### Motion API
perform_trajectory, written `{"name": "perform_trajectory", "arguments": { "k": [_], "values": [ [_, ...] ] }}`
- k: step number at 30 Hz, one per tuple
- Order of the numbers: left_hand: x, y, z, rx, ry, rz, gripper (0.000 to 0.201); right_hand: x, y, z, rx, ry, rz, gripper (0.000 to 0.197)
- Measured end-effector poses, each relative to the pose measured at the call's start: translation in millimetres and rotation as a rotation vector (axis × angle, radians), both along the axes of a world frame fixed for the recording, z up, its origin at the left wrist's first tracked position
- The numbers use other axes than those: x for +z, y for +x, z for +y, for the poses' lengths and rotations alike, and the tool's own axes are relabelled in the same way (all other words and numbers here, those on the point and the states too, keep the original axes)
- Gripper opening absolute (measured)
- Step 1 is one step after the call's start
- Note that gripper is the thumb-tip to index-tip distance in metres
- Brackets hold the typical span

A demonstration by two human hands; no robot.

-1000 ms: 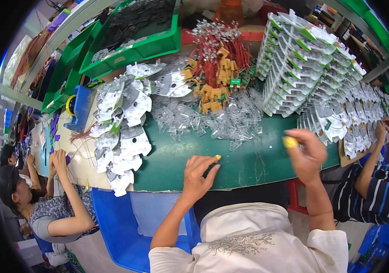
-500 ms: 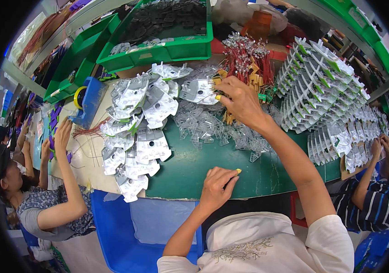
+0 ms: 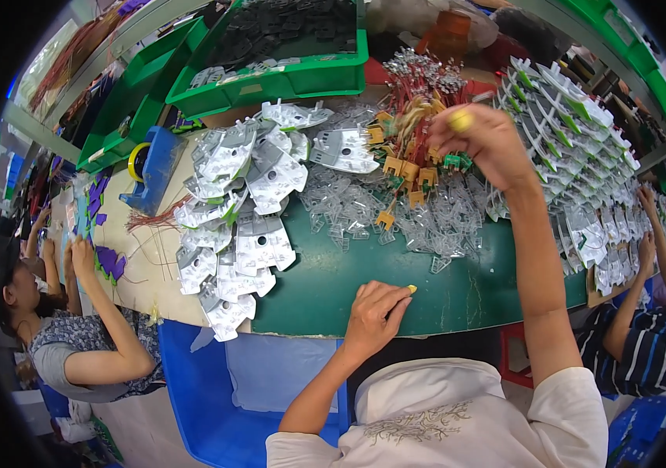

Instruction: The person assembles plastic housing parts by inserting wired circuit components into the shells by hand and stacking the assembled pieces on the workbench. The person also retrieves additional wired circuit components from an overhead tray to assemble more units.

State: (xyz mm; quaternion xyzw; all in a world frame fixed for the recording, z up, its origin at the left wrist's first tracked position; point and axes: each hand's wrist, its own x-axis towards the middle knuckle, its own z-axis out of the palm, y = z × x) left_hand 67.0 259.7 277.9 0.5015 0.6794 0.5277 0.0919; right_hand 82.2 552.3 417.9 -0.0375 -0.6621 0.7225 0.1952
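My right hand (image 3: 483,142) reaches far across the green table (image 3: 333,288), its fingers curled into a bundle of red and yellow wires with orange and green connectors (image 3: 411,132); a yellow finger cot shows on one fingertip. It seems to pinch a wired piece. My left hand (image 3: 376,313) rests near the table's front edge, fingers loosely curled, nothing visible in it, also with a yellow fingertip cover. Between the two hands lies a heap of small clear plastic parts (image 3: 364,209).
Grey-white flat plates (image 3: 247,210) lie piled at the left. Stacks of white-and-green parts (image 3: 575,148) fill the right. Green bins (image 3: 271,74) stand at the back, a blue tape holder (image 3: 152,168) left. A blue crate (image 3: 208,390) sits below. Other people work on both sides.
My right hand went from near the table's front edge out to the wire bundle and now curls into it. The left hand stayed on the table edge.
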Motion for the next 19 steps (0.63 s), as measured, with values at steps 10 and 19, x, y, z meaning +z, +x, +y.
{"name": "perform_trajectory", "arguments": {
  "k": [10, 19],
  "values": [
    [4.6, 3.1, 4.2, 0.070, 0.038, -0.080, 0.012, -40.8, 41.4, -55.5, -0.201, 0.344, -0.174, 0.019],
    [33.3, 5.5, 26.1, 0.083, 0.192, -0.633, 0.032, -63.8, 88.8, -84.6, -0.189, 0.750, -0.226, 0.014]
  ]
}}
